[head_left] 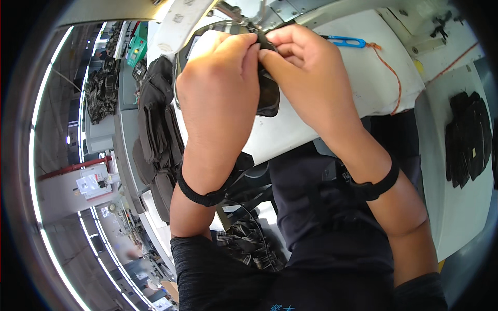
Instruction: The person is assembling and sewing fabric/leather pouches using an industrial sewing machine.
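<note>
"Black fabric (268, 97): where is it?"
"On your white table (386, 67), beside the machine (181, 23). Your left hand (220, 78) and right hand (311, 67) pinch it; likely aligning. Next probably needs steady tension."

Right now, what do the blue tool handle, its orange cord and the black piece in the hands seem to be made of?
Blue tool handle: probably plastic, smooth and evenly coloured.
Orange cord: likely textile fibre, dull, thin and limply curving.
Black piece: perhaps fabric, soft-edged, mostly dull; partly hidden, so uncertain.
</note>
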### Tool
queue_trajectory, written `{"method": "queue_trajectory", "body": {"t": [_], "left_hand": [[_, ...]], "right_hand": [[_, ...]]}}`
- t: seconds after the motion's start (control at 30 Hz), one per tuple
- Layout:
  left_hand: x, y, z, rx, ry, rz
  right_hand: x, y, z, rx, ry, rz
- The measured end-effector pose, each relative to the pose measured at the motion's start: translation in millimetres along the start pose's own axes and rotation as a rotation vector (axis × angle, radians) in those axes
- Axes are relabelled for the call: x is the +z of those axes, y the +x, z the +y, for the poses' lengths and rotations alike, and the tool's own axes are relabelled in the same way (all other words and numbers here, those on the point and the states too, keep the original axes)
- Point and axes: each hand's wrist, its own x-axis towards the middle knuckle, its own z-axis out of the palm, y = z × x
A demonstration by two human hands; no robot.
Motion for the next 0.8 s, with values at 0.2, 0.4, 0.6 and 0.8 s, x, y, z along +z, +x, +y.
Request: {"method": "queue_trajectory", "body": {"t": [0.2, 0.4, 0.6, 0.8], "left_hand": [[-11, -10, -5, 0.051, 0.018, -0.098], [-20, -2, -11, 0.14, 0.016, -0.166], [-37, 10, -5, 0.031, -0.048, -0.216], [-34, 9, -2, -0.089, -0.152, -0.223]], "right_hand": [[1, -6, -8, -0.03, -0.287, -0.027], [2, 1, -14, -0.132, -0.509, 0.015], [-4, 8, -35, -0.24, -0.768, -0.077], [-5, 5, -9, 0.067, -0.466, -0.222]]}}
